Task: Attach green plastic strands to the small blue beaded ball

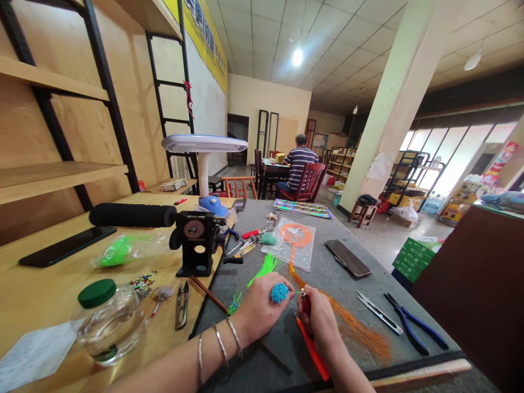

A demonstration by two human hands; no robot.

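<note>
Hands meet over the grey bench (327, 273): your left hand (262, 311) pinches a blue bumpy ball (279, 293), your right hand (321, 322) curls tight around a small red tool (306, 303) pointed at it, which looks like fiddly poking work needing a steady hold, green strings (266, 267) lying beyond.

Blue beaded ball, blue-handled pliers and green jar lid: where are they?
blue beaded ball (279, 293), head view, its bumpy middle.
blue-handled pliers (426, 329), head view, upper handle.
green jar lid (97, 292), head view, its flat top.

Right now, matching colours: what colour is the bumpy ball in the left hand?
Turquoise; the bumpy ball in the left hand, head view.
</note>
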